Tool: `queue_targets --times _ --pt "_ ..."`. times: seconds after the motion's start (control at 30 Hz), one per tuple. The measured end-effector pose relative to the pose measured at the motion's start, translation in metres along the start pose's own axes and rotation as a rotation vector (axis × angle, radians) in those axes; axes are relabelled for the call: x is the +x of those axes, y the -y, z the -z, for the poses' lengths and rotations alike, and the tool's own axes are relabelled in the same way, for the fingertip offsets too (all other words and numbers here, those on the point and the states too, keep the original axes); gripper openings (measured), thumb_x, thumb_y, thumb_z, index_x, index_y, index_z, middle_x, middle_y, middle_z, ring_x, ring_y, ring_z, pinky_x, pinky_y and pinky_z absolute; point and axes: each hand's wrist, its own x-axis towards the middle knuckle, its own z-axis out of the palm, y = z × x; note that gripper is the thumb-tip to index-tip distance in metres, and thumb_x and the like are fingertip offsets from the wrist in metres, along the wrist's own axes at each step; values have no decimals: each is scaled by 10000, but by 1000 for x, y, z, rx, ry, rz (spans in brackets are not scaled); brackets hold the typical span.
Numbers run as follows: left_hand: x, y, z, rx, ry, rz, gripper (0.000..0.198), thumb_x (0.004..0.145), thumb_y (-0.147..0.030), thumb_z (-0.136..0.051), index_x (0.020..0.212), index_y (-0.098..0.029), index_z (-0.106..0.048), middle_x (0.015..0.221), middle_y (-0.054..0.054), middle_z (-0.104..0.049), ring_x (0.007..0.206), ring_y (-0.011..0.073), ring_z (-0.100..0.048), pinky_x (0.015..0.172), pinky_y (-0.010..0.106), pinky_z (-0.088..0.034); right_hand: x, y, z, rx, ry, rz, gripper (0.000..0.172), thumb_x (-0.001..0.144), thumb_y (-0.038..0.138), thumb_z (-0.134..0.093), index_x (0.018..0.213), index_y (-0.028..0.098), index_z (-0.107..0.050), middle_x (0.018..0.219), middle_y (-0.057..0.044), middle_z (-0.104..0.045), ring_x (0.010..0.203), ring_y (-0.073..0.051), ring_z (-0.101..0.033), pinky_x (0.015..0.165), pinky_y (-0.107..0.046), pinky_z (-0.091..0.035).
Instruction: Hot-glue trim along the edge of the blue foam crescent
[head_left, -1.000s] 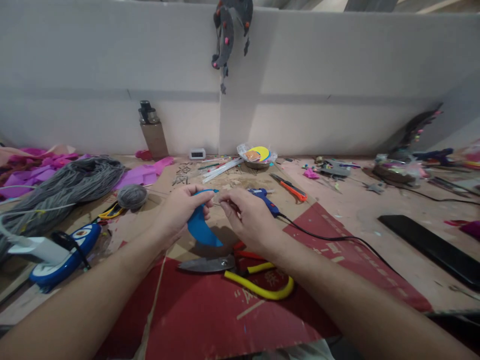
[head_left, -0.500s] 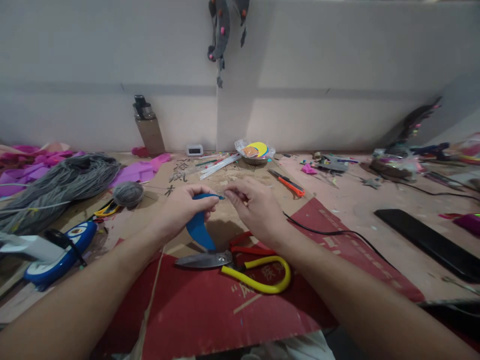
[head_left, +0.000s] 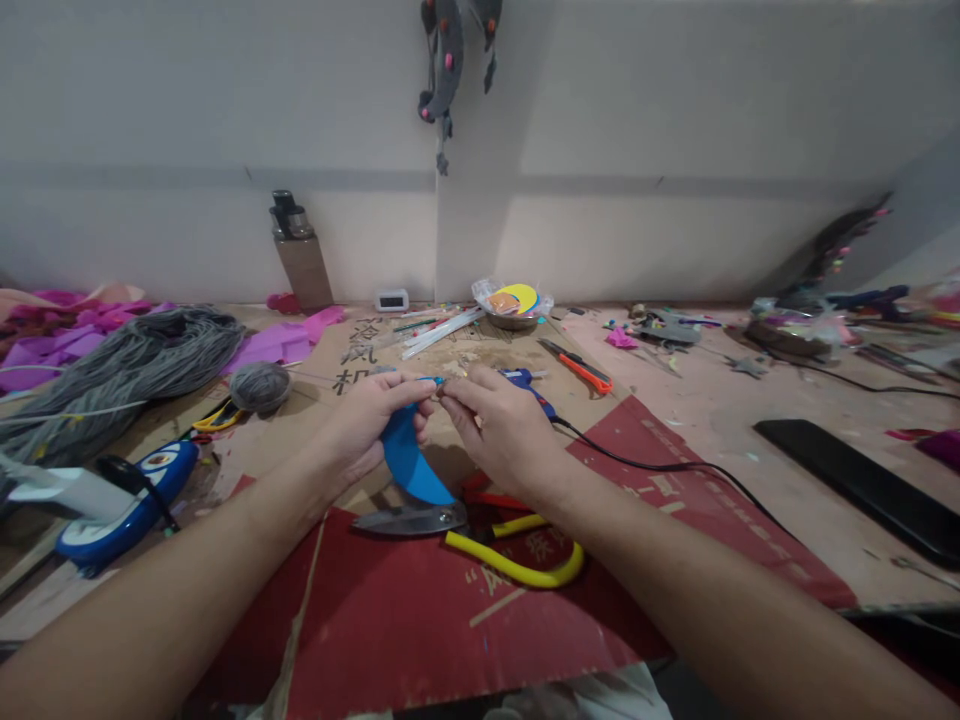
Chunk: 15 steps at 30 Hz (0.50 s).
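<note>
My left hand (head_left: 367,415) is closed on a blue crescent-shaped piece (head_left: 412,465), thumb on top near its upper tip. The rest of the crescent hangs down, curving right toward the scissors. My right hand (head_left: 499,420) is pinched at that upper tip, its fingertips meeting the left ones; whatever small thing lies between them is too small to make out. Below both hands, large scissors (head_left: 412,519) with one red and one yellow handle lie partly opened on the cardboard (head_left: 375,620). A blue glue gun (head_left: 521,377) shows partly behind my right hand.
An orange utility knife (head_left: 577,366) lies beyond my right hand, with a black cord (head_left: 675,467) running rightward. Grey yarn (head_left: 165,350) and a yarn ball (head_left: 259,386) are at left. A bowl (head_left: 514,320) stands near the wall; a black case (head_left: 855,490) lies right.
My right fingertips have shifted slightly left and down against the left ones. The crescent's lower end has swung right, and the glue gun behind my right hand has come into view.
</note>
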Motion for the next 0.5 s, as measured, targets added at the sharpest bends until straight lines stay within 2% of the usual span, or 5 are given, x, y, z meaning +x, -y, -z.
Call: queue_targets --times 0.23,0.37,0.5 --pt "0 4 -3 -113 14 60 92 725 -174 -667 698 -115 -601 594 -9 -550 455 56 -488 428 174 -463 0 0 0 -166 59 13 244 959 248 -374 884 186 -598 831 -41 -556 721 -135 -516 610 -241 -347" --pt "0 7 -7 -132 -34 13 87 709 -155 -684 724 -123 -604 589 -19 -538 454 61 -494 419 174 -458 -1 -2 -2 -278 70 52 208 949 214 -378 958 194 -586 906 -60 -573 757 -160 -538 592 -260 -351" --pt "1 8 -9 -138 -92 -18 101 699 -128 -687 714 -122 -587 561 -20 -529 459 65 -498 427 171 -449 0 -2 -3 -294 100 76 213 938 162 -364 1011 175 -564 929 -78 -572 798 -180 -545 657 -275 -403"
